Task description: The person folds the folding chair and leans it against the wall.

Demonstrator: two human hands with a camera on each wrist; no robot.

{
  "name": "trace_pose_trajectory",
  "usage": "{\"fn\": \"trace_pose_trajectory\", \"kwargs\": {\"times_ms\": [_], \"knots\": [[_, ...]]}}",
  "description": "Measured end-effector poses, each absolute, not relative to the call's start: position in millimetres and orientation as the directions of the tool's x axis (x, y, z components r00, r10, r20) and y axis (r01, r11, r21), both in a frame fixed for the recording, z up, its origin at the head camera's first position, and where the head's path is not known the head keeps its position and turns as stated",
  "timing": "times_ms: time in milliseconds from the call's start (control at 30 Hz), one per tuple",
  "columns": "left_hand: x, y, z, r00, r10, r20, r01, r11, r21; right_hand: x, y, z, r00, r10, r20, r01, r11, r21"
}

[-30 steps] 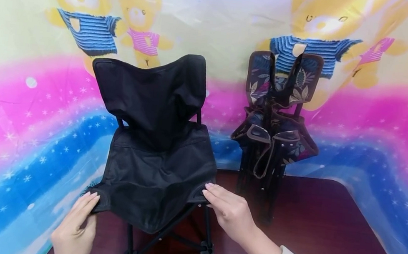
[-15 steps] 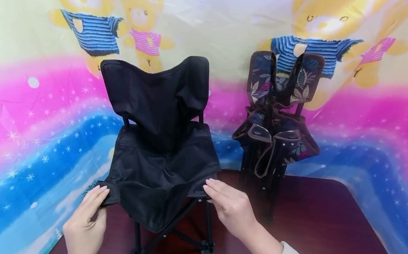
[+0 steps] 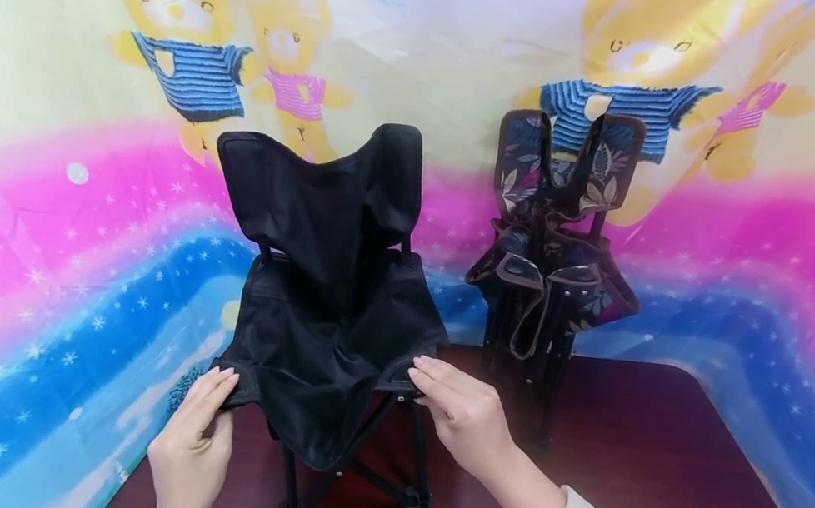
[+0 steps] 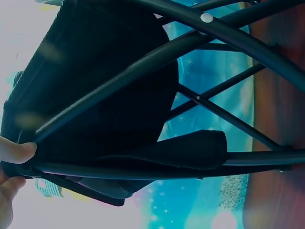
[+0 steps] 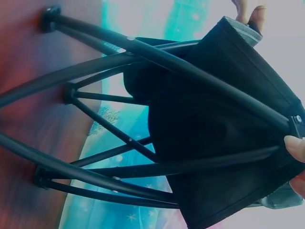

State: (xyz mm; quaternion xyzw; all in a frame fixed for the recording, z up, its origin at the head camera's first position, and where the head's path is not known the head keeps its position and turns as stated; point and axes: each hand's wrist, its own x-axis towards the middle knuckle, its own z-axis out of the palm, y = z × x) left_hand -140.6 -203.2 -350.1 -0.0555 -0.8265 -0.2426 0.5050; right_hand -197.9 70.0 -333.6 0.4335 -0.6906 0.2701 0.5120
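A black fabric folding chair (image 3: 322, 336) stands partly unfolded on the table, its seat sagging in the middle. My left hand (image 3: 193, 439) pinches the seat's front left corner, thumb below and fingers on top. At the front right corner, my right hand (image 3: 468, 416) grips the fabric in the same way. Crossed metal legs (image 4: 195, 33) run under the seat in the left wrist view. From the right wrist side, the seat's underside (image 5: 219, 119) and the leg tubes show, with my right thumb (image 5: 295, 148) against the corner.
A second folding chair (image 3: 559, 246) with a dark leaf pattern stands folded up at the right, behind my right hand. The dark red table (image 3: 625, 463) lies beneath both chairs. A printed bear backdrop (image 3: 437, 64) hangs close behind and along the sides.
My left hand has moved right with the left seat corner, bringing the two front corners closer together. The chair has narrowed, and its seat sags in folds. My right hand has barely moved.
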Motion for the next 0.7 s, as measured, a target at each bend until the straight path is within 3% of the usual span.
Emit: {"fn": "trace_pose_trajectory", "kwargs": {"times_ms": [133, 367, 700], "knots": [[-142.3, -199.0, -349.7, -0.469, -0.162, 0.868, 0.349, 0.869, 0.351, -197.1, 70.3, -332.5, -0.107, -0.317, 0.942, -0.871, 0.487, 0.065], [-149.9, -191.8, -348.7, -0.358, -0.194, 0.913, 0.425, 0.837, 0.344, -196.3, 68.7, -327.9, -0.115, -0.32, 0.941, -0.867, 0.494, 0.062], [-153.3, -188.5, -344.4, -0.35, -0.199, 0.915, 0.416, 0.843, 0.342, -195.0, 64.4, -323.1, -0.127, -0.326, 0.937, -0.862, 0.503, 0.058]]}}
